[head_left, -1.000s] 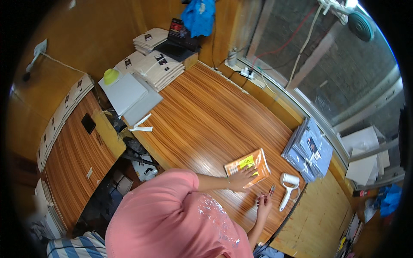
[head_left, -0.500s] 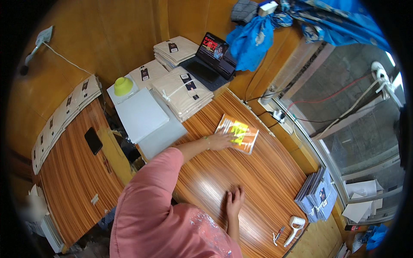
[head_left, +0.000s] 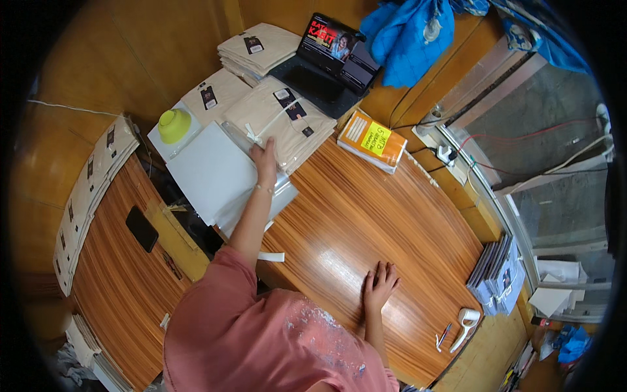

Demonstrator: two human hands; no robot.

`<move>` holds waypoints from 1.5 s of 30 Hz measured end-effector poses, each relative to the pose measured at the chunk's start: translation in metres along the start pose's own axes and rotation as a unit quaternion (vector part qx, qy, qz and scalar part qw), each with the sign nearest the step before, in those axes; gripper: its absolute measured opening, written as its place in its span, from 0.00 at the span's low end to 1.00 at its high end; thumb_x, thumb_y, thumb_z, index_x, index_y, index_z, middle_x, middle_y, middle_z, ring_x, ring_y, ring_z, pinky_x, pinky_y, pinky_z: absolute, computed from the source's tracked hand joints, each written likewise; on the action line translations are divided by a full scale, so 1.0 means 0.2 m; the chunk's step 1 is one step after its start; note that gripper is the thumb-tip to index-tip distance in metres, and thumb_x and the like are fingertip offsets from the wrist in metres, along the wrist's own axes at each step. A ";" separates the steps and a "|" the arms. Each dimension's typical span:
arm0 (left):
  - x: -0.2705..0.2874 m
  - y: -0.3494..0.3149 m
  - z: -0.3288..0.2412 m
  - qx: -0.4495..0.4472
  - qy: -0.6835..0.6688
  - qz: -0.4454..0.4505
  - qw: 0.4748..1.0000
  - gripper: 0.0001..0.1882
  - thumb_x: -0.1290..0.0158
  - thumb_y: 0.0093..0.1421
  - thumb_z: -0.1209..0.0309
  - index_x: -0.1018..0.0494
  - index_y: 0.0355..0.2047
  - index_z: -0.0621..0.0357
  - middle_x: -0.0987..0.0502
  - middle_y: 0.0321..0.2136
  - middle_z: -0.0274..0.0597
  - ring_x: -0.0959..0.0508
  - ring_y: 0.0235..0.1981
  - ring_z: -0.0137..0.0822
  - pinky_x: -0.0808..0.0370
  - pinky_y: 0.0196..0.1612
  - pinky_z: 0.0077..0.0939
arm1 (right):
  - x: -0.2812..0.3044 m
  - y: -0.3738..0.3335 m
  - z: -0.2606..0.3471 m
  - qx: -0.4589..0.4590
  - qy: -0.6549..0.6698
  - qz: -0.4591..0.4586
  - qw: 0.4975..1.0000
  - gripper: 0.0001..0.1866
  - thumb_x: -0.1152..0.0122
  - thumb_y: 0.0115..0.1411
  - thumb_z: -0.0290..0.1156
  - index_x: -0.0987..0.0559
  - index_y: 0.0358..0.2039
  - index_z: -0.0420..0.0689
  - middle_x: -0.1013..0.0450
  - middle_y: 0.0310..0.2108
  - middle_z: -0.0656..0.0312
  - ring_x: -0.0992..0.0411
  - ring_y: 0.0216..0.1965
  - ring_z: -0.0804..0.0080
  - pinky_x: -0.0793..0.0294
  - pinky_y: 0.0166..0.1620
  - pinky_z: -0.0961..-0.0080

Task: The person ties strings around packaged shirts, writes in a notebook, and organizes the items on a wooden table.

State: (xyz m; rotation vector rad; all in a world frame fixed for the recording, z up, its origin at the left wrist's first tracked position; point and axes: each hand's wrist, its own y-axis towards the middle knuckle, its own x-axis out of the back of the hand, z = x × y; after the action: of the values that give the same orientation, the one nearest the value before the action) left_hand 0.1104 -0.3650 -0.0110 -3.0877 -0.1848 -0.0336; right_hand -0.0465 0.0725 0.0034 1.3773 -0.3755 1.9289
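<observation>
My left hand [head_left: 264, 163] reaches to the back left, fingers closed on the edge of a clear plastic bag [head_left: 282, 193] beside a stack of white sheets [head_left: 212, 173]. Its fingertips are close to the white tie on a bundle of cream packaged cloth goods [head_left: 297, 130]; they are partly hidden. My right hand [head_left: 381, 286] lies palm down on the wood-grain table [head_left: 339, 222], fingers apart, holding nothing. An orange-and-white booklet stack [head_left: 356, 136] with a yellow label lies near the far edge, away from both hands.
A laptop [head_left: 336, 55] stands behind the cream bundles. A yellow-green bowl-shaped thing [head_left: 174, 125] sits at left, a phone [head_left: 142, 228] on the side table. Toward the right are tied blue-grey packets [head_left: 499, 274], a white-handled roller [head_left: 465, 326] and a pen [head_left: 445, 334].
My left hand has left the orange booklet stack, now farther back, and moved left to the clear plastic. A white strip now shows by my left arm. My right hand stays on the table.
</observation>
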 end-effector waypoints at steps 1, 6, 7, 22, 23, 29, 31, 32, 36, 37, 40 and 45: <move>-0.05 0.01 -0.07 0.031 -0.117 0.022 0.992 0.31 0.45 0.54 0.65 0.44 0.52 0.72 0.34 0.45 0.58 0.34 0.47 0.47 0.37 0.50 0.39 | 0.00 0.00 0.00 -0.004 -0.003 -0.002 1.000 0.22 0.47 0.56 0.38 0.29 0.51 0.47 0.40 0.56 0.49 0.46 0.60 0.53 0.60 0.61 0.45; -0.15 0.05 -0.45 0.085 -0.292 0.045 0.951 0.16 0.47 0.56 0.68 0.33 0.42 0.62 0.28 0.36 0.45 0.27 0.38 0.34 0.28 0.39 0.30 | -0.01 0.00 -0.02 -0.007 -0.001 -0.007 1.000 0.21 0.47 0.57 0.38 0.29 0.51 0.47 0.39 0.56 0.51 0.45 0.60 0.55 0.60 0.62 0.46; -0.16 0.06 -0.48 0.063 -0.330 0.077 0.939 0.14 0.48 0.56 0.68 0.32 0.41 0.61 0.27 0.37 0.44 0.27 0.40 0.33 0.28 0.39 0.30 | 0.00 -0.01 -0.03 -0.006 -0.006 -0.011 1.000 0.21 0.47 0.57 0.38 0.29 0.50 0.47 0.39 0.55 0.52 0.45 0.60 0.55 0.60 0.62 0.46; -0.18 0.06 -0.15 0.108 -0.264 -0.062 0.956 0.38 0.43 0.49 0.68 0.49 0.57 0.63 0.45 0.53 0.54 0.36 0.52 0.44 0.33 0.51 0.37 | -0.02 -0.03 -0.03 -0.010 -0.006 -0.030 0.999 0.20 0.46 0.56 0.38 0.28 0.50 0.49 0.39 0.55 0.52 0.44 0.59 0.55 0.58 0.61 0.46; -0.19 0.05 -0.17 0.123 -0.177 -0.062 0.975 0.42 0.42 0.47 0.68 0.51 0.58 0.66 0.51 0.56 0.55 0.37 0.52 0.45 0.34 0.52 0.38 | -0.03 -0.03 -0.03 -0.016 -0.007 -0.027 0.999 0.21 0.46 0.56 0.39 0.28 0.50 0.50 0.39 0.56 0.52 0.44 0.59 0.55 0.58 0.61 0.47; -0.22 0.00 -0.19 0.132 -0.307 -0.107 0.936 0.40 0.39 0.47 0.64 0.47 0.55 0.66 0.40 0.52 0.55 0.34 0.49 0.45 0.34 0.51 0.38 | -0.02 -0.03 -0.04 -0.016 -0.019 -0.022 0.999 0.21 0.47 0.56 0.40 0.28 0.50 0.48 0.38 0.54 0.52 0.44 0.59 0.55 0.58 0.61 0.47; -0.12 0.12 -0.02 0.151 -0.307 -0.048 0.938 0.41 0.38 0.47 0.63 0.47 0.55 0.66 0.37 0.50 0.56 0.32 0.48 0.46 0.32 0.50 0.38 | -0.02 -0.03 -0.04 0.001 -0.029 -0.026 0.999 0.21 0.47 0.57 0.40 0.29 0.50 0.47 0.38 0.54 0.52 0.45 0.59 0.55 0.58 0.61 0.47; -0.08 0.19 0.04 0.157 -0.307 -0.020 0.938 0.41 0.37 0.47 0.62 0.47 0.54 0.66 0.36 0.48 0.56 0.31 0.47 0.46 0.31 0.49 0.38 | -0.02 -0.01 -0.03 0.012 -0.033 -0.028 0.999 0.21 0.47 0.57 0.41 0.29 0.50 0.47 0.38 0.54 0.52 0.45 0.59 0.55 0.58 0.61 0.47; -0.06 0.19 0.01 0.177 -0.193 0.011 0.965 0.41 0.37 0.48 0.63 0.48 0.53 0.68 0.35 0.48 0.57 0.30 0.47 0.48 0.29 0.47 0.39 | 0.00 -0.02 -0.01 -0.008 -0.020 -0.016 1.000 0.22 0.48 0.57 0.41 0.29 0.50 0.46 0.38 0.54 0.53 0.46 0.60 0.56 0.58 0.61 0.47; -0.08 0.14 -0.04 0.193 -0.183 0.011 0.964 0.40 0.37 0.48 0.63 0.48 0.53 0.67 0.35 0.48 0.57 0.30 0.48 0.48 0.29 0.48 0.40 | 0.00 -0.03 -0.03 -0.015 -0.018 -0.015 1.000 0.22 0.48 0.58 0.41 0.29 0.51 0.47 0.38 0.54 0.53 0.46 0.60 0.56 0.59 0.61 0.47; -0.06 0.03 -0.10 0.203 -0.242 0.089 0.945 0.38 0.39 0.50 0.66 0.49 0.54 0.65 0.38 0.51 0.56 0.32 0.50 0.51 0.32 0.50 0.50 | -0.01 -0.04 -0.04 -0.022 -0.018 -0.016 0.999 0.21 0.48 0.58 0.42 0.29 0.51 0.48 0.38 0.55 0.53 0.46 0.60 0.57 0.58 0.61 0.47; -0.02 -0.04 -0.10 0.238 -0.222 0.089 0.941 0.38 0.40 0.52 0.68 0.52 0.55 0.60 0.44 0.55 0.55 0.38 0.55 0.54 0.40 0.51 0.64 | 0.00 -0.02 -0.01 -0.015 -0.012 -0.018 1.000 0.21 0.48 0.58 0.42 0.29 0.51 0.49 0.39 0.55 0.53 0.46 0.60 0.57 0.58 0.62 0.47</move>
State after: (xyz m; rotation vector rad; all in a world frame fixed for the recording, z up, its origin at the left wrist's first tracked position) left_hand 0.1060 -0.3589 0.0085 -2.5658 0.0667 0.6194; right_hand -0.0448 0.0761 0.0016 1.3787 -0.3863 1.8717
